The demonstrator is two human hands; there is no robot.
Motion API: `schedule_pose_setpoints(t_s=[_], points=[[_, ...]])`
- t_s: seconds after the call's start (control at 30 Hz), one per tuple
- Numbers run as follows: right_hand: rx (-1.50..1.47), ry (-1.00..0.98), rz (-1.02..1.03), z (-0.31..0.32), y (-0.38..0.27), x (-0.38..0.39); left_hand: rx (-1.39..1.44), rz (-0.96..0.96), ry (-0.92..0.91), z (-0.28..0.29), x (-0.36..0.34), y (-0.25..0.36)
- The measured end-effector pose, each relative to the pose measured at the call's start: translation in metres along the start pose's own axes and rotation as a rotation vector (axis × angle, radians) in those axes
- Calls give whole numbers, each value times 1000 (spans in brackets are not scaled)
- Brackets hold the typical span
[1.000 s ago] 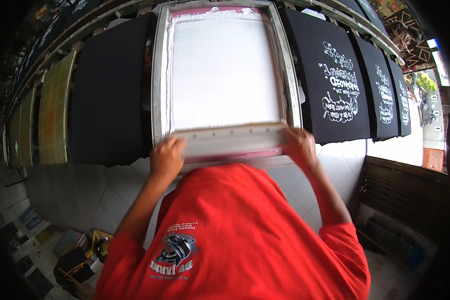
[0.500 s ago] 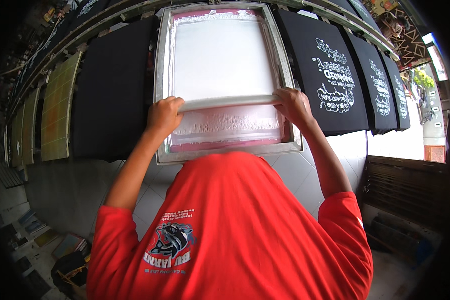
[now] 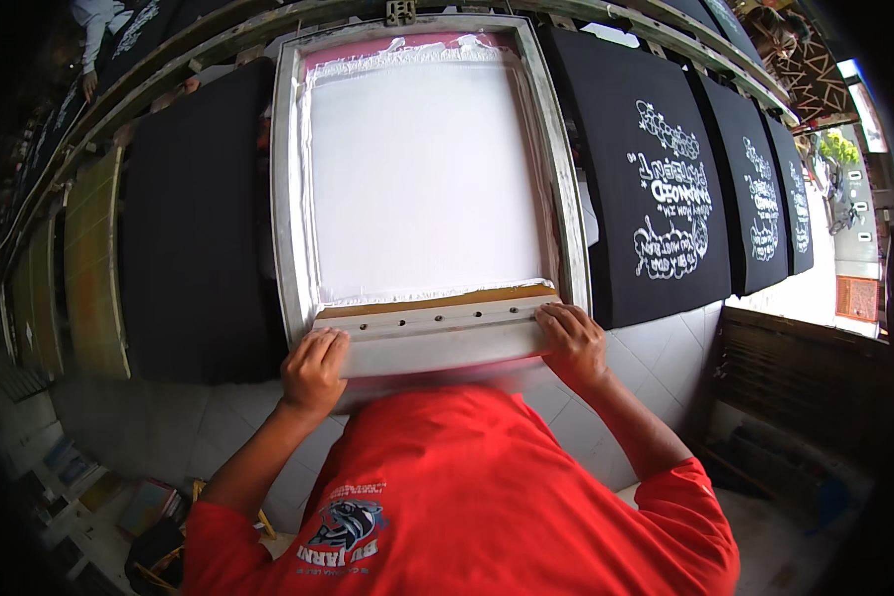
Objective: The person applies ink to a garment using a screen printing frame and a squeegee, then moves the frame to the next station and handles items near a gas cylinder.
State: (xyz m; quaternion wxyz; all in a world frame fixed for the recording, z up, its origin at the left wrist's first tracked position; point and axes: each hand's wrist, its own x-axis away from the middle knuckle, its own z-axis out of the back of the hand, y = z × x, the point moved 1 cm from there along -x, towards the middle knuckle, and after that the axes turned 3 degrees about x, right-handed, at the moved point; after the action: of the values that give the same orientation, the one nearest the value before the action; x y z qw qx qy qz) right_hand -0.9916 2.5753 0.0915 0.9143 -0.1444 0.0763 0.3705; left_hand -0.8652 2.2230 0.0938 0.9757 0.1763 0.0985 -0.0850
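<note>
Squeegee (image 3: 437, 348) shifts from the frame's (image 3: 287, 189) middle to its near end | left hand (image 3: 315, 370), right hand (image 3: 573, 343) closed around its ends | uneven pressure could streak the white ink (image 3: 422, 179)

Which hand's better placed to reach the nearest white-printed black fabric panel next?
Right, likely: right grip, on the long grey squeegee, is nearer that black fabric panel; left grip holds the opposite end.

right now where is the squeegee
In the head view, the squeegee is just below centre, across the near end of the frame, above the shirt, held between left hand and right hand.
</note>
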Motion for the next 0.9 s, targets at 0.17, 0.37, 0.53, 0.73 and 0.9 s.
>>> schedule_pose_setpoints(t_s=[0.17, 0.37, 0.53, 0.73, 0.9], points=[[8, -37, 44, -12, 39, -73, -45, -35, 30, -10, -68, -42], [61, 46, 141, -56, 102, -158, -78, -67, 87, -31, -155, -112], [100, 95, 136, -62, 136, -253, -124, -22, 110, -40, -237, -158], [120, -236, 62, -26, 161, -354, -39, 117, -122, 3, -333, -195], [165, -165, 104, 11, 156, -357, 56, 76, -114, 52, -329, -167]])
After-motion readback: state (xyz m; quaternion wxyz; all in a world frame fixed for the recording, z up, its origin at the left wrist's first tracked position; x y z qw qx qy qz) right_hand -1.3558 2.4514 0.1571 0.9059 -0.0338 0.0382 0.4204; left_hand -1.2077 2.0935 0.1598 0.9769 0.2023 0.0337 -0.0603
